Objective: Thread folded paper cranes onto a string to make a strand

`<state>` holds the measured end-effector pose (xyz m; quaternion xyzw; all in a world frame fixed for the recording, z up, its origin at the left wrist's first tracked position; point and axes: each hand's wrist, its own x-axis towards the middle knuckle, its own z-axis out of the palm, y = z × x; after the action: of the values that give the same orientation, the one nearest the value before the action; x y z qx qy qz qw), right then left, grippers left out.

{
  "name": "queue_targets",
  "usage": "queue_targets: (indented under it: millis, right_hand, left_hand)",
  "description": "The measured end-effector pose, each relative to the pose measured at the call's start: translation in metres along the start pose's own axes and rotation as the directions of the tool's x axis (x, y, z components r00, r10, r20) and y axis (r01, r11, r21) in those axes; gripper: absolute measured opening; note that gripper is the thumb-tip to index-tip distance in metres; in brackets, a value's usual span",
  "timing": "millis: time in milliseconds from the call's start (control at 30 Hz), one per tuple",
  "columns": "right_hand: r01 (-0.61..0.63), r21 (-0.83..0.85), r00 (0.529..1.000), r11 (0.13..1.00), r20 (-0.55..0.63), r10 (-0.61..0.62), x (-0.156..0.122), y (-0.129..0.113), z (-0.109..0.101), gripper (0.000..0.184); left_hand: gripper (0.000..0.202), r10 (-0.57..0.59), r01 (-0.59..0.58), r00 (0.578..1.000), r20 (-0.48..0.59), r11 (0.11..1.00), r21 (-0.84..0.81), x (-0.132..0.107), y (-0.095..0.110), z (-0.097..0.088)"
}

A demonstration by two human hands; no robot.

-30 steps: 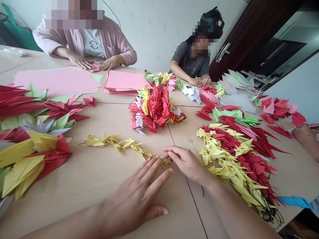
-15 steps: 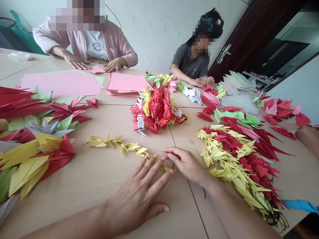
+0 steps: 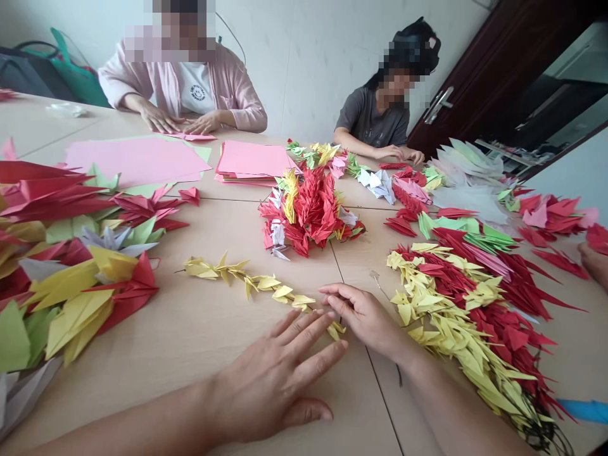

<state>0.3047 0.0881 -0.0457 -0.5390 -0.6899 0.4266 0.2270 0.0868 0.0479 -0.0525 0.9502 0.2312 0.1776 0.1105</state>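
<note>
A string of small yellow folded-paper cranes lies slantwise on the table. My left hand reaches over its near end, palm down, fingers stretched and spread, thumb apart. That hand grips nothing; its fingertips hide part of the string. Beside the same end is my right hand, its thumb and fingers drawn together in a pinch. What they hold, if anything, is too small to make out. A thin dark cord shows by my right forearm, and a clear tip with a wire lies just beyond that hand.
Yellow crane strings and red crane strings are heaped at right. A mixed bundle sits centrally, and loose folded cranes crowd the left. Behind are pink sheets and two people at the far edge; another person's hand shows at right.
The whole view has shifted, so table items appear farther right. My hands stay near the string's end in much the same pose. The person in pink has flattened the pink paper under their hands.
</note>
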Motion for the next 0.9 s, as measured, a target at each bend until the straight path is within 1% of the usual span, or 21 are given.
queue_targets:
  millis: [67, 200, 300, 400, 533, 600, 667, 800, 833, 900]
  right_hand:
    - [-0.002, -0.001, 1.0, 1.0, 0.004, 0.002, 0.0, -0.001, 0.0, 0.03]
    - [0.002, -0.004, 1.0, 1.0, 0.021, -0.002, -0.001, -0.003, 0.0, 0.032]
    - [-0.02, 0.022, 0.999, 1.0, 0.037, 0.02, -0.002, -0.003, 0.0, 0.037]
    - [-0.029, 0.05, 0.999, 0.998, 0.045, 0.027, -0.003, -0.002, 0.0, 0.04]
    - [-0.03, 0.029, 0.999, 0.999, 0.035, 0.029, -0.002, -0.001, 0.001, 0.041]
    - [-0.041, 0.025, 0.999, 0.999, 0.032, 0.041, -0.002, -0.001, 0.001, 0.043]
    - [-0.049, 0.027, 0.998, 0.998, 0.039, 0.048, -0.002, -0.001, 0.001, 0.043]
    - [-0.058, 0.053, 0.997, 0.997, 0.057, 0.055, -0.002, -0.001, 0.0, 0.043]
    - [-0.06, 0.06, 0.997, 0.996, 0.059, 0.057, -0.002, -0.001, 0.0, 0.043]
    - [-0.066, 0.057, 0.996, 0.996, 0.059, 0.062, -0.003, -0.001, 0.0, 0.043]
  left_hand:
    - [0.067, -0.01, 0.01, 1.0, -0.019, 1.0, 0.017, 0.001, -0.003, -0.001]
    - [0.067, -0.093, 0.095, 0.994, -0.056, 0.995, 0.028, 0.001, -0.009, -0.001]
    - [0.066, -0.083, 0.083, 0.994, -0.068, 0.997, 0.006, 0.001, -0.01, -0.003]
    - [0.063, -0.067, 0.07, 0.994, -0.091, 0.997, 0.021, 0.0, -0.009, -0.005]
    - [0.065, -0.167, 0.175, 0.98, -0.11, 0.982, 0.065, 0.002, -0.012, -0.007]
    - [0.066, -0.2, 0.208, 0.974, -0.107, 0.976, 0.061, 0.002, -0.015, -0.007]
    - [0.066, -0.186, 0.192, 0.977, -0.105, 0.98, 0.046, 0.002, -0.015, -0.007]
    - [0.061, -0.11, 0.116, 0.986, -0.127, 0.992, 0.044, 0.001, -0.011, -0.008]
    - [0.059, -0.117, 0.126, 0.984, -0.135, 0.99, 0.06, 0.001, -0.01, -0.009]
    - [0.056, -0.184, 0.2, 0.972, -0.146, 0.975, 0.102, 0.001, -0.011, -0.009]
